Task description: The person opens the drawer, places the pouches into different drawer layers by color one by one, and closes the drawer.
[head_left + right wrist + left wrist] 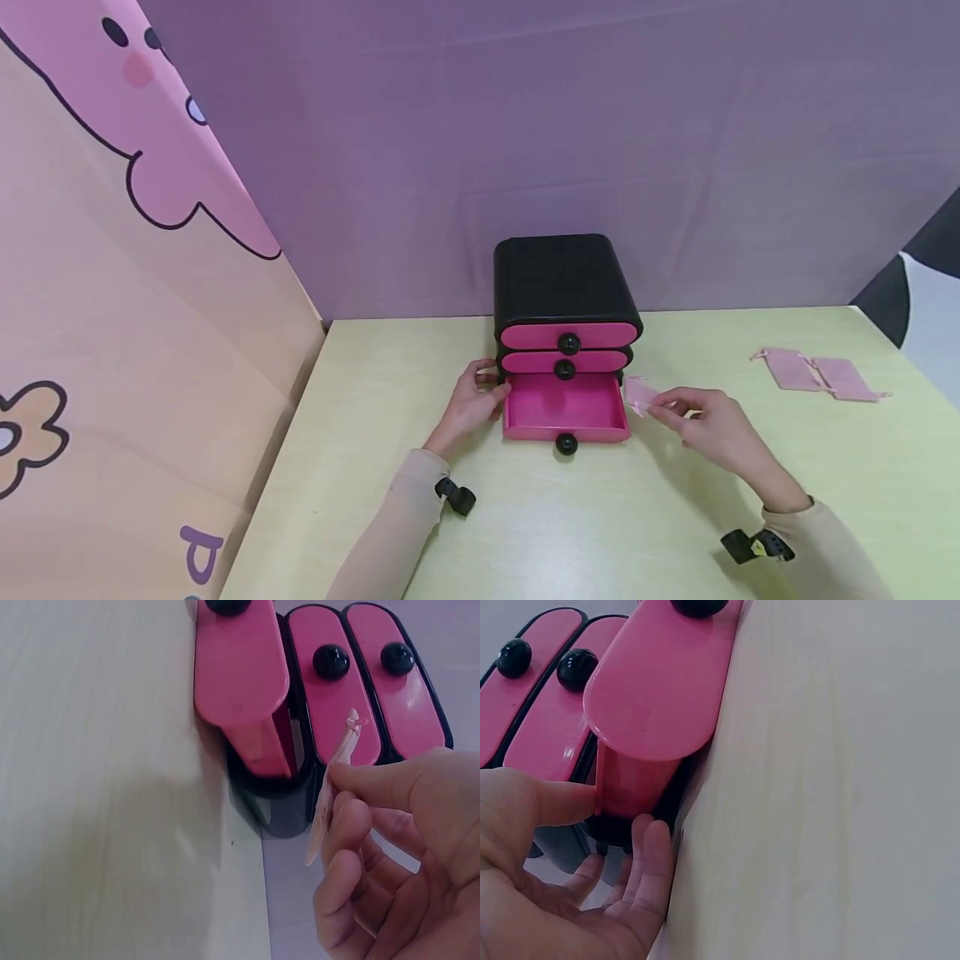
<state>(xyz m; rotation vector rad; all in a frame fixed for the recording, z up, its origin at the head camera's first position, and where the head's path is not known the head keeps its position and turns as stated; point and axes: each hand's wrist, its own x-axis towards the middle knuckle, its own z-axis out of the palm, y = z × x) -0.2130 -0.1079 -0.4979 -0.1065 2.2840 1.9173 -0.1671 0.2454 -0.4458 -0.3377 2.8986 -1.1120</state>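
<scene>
A black cabinet (pixel 566 279) with pink drawers stands on the table. Its bottom drawer (pixel 566 404) is pulled out, and no contents show inside. My left hand (pixel 472 404) is at the left side of that drawer. In the left wrist view the thumb (pixel 566 802) touches the drawer's side wall, while the loosely extended fingers lie by the black casing. To the right of the drawer, my right hand (pixel 708 425) pinches a small pink drawstring pouch (pixel 637 395) between thumb and fingers. The pouch (pixel 324 810) appears edge-on and flat in the right wrist view.
Two more pink drawstring pouches (pixel 795 369) lie flat on the table at the right. Above the open drawer, the middle drawer (pixel 525 362) and top drawer (pixel 525 337) are closed. A purple cloth wall (pixel 450 167) rises behind the table (pixel 360 400).
</scene>
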